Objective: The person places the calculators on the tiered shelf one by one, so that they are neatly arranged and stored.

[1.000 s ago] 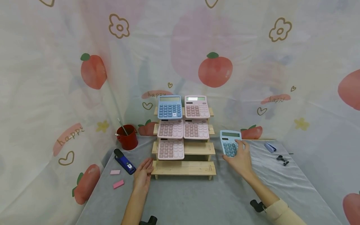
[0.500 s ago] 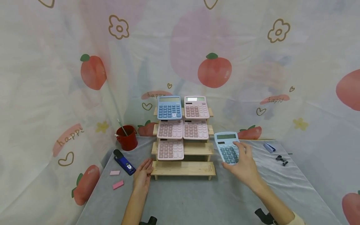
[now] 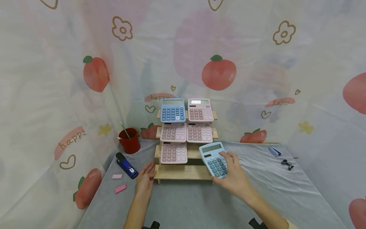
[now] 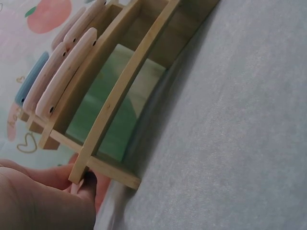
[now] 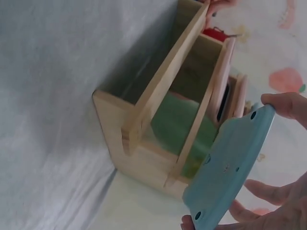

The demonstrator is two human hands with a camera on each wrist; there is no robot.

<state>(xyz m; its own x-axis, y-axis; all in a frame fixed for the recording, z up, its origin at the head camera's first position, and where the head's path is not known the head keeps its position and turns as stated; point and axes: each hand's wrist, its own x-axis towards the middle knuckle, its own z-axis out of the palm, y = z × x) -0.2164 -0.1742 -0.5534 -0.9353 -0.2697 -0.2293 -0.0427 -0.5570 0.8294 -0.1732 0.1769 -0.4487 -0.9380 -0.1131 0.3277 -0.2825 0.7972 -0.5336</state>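
A light-blue calculator [image 3: 213, 160] is held by its edges in my right hand [image 3: 235, 179], tilted in front of the right end of the stepped wooden rack [image 3: 183, 172]. In the right wrist view, the thumb and fingers grip opposite edges of the calculator [image 5: 235, 163], whose underside shows. My left hand [image 3: 145, 179] is at the rack's left end. Its thumb and fingers pinch the end of the lowest plank [image 4: 120, 88] in the left wrist view. On the upper tiers stand a blue calculator [image 3: 172, 110] and several pink calculators [image 3: 173, 153].
Left of the rack are a red bucket [image 3: 130, 143] with a pen in it, a dark-blue stapler-like item [image 3: 126, 165] and two pink erasers [image 3: 120, 188]. A small blue stapler [image 3: 274, 151] and black clips [image 3: 287, 164] lie far right on the grey cloth [image 3: 183, 206].
My right hand has carried the light-blue calculator left and toward me, from beside the rack to in front of its right end. The left hand has stayed in place.
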